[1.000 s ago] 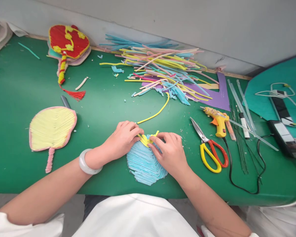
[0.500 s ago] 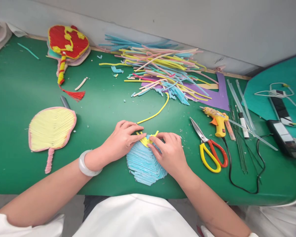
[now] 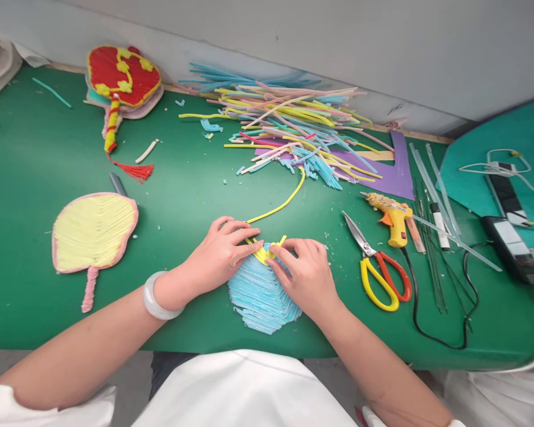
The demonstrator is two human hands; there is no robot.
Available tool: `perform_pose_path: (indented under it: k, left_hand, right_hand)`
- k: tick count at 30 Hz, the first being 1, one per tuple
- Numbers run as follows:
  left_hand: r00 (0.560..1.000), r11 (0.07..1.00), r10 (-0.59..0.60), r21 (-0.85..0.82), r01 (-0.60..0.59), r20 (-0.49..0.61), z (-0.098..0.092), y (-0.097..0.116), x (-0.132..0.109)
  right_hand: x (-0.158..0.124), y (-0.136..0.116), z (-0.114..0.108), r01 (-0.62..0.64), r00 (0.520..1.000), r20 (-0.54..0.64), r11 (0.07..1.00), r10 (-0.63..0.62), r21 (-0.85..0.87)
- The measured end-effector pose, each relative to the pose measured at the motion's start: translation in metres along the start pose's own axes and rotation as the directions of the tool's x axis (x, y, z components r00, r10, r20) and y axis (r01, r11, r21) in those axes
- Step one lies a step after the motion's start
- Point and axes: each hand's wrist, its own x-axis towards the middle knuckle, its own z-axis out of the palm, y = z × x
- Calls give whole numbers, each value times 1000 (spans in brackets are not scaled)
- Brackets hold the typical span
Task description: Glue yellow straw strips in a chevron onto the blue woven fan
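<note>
A blue pipe-cleaner fan panel [image 3: 266, 296] lies flat on the table in front of me, striped with rows of fuzzy stems. Short yellow pipe cleaners [image 3: 261, 255] cross its far end. My left hand [image 3: 225, 252] rests over the panel's far left edge with fingers stretched out, its thumb and index touching the yellow pieces. On the other side, my right hand [image 3: 305, 270] pinches a short yellow pipe cleaner piece against the panel; its fingertips partly hide it. One long yellow pipe cleaner [image 3: 285, 204] curves away beyond my left fingers.
Many coloured pipe cleaners [image 3: 289, 112] are heaped at the back over purple sheet [image 3: 398, 172]. At right lie scissors [image 3: 374, 261], a yellow glue gun [image 3: 396, 222] and its black cord. A yellow fan [image 3: 93, 234] and a red fan [image 3: 124, 74] lie at left.
</note>
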Motion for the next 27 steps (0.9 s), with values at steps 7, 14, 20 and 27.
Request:
perform_pose_path:
  k: [7,14,20,27]
  left_hand:
    - [1000,1000,6,23,-6,-4,0,2,-1]
    - [1000,1000,6,28,-6,-16,0,2,-1]
    - [1000,1000,2,28,-1,-18,-1,4,-1]
    - [1000,1000,3,24,-2,-24,0,3,-1]
  right_hand:
    - [-1,0,0,-3,1000,9,1000,3,5]
    - [0,0,1,1,1000,5,1000,-1,4]
    - [-1,0,-1,1,1000,4,1000,-1,16]
    - [0,2,-1,-23,999,-43,999,25,29]
